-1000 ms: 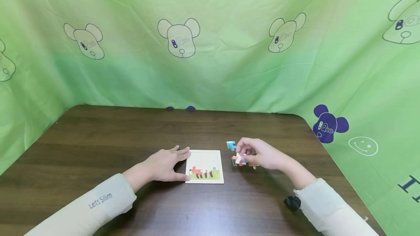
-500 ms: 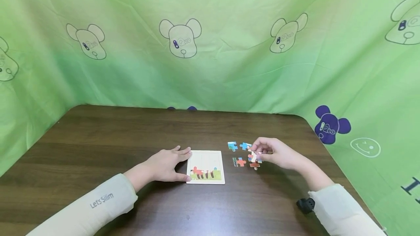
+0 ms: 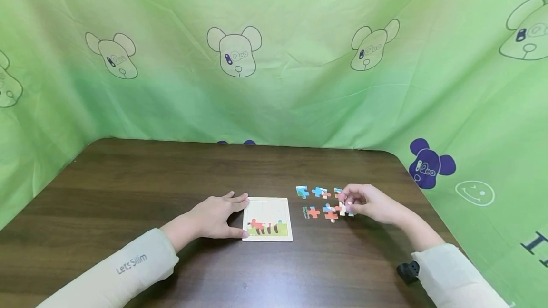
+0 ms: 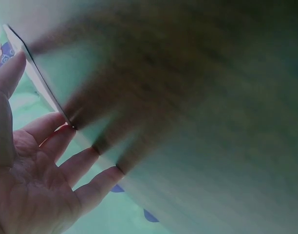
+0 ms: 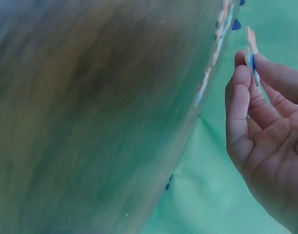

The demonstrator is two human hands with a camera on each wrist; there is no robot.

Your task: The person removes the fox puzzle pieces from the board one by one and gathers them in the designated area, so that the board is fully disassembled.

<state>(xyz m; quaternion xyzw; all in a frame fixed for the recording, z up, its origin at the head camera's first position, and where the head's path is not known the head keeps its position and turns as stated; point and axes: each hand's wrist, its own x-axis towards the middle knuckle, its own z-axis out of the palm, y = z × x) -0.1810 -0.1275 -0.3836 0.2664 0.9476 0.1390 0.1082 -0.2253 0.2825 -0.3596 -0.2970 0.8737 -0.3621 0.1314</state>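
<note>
My left hand (image 3: pixel 218 216) rests on the left edge of a square puzzle board (image 3: pixel 264 208), its thumb at the near corner and fingers at the far one. The board's lower part shows red, dark stripes and green; its upper part is pale. To the right, my right hand (image 3: pixel 373 203) pinches a puzzle piece (image 5: pixel 252 57) between thumb and fingertips, above the table in the right wrist view. Loose jigsaw pieces lie just left of that hand, among them a blue one (image 3: pixel 302 191) and a red one (image 3: pixel 330 214); its fingers partly cover others.
The dark wooden table (image 3: pixel 171 165) reaches back to a green curtain (image 3: pixel 278 99) printed with cartoon heads. A black device (image 3: pixel 408 272) sits at my right cuff. More loose pieces (image 3: pixel 313 212) lie between the board and my right hand.
My right hand has moved to the right across the loose pieces, uncovering several of them. The left hand and the board have stayed in place.
</note>
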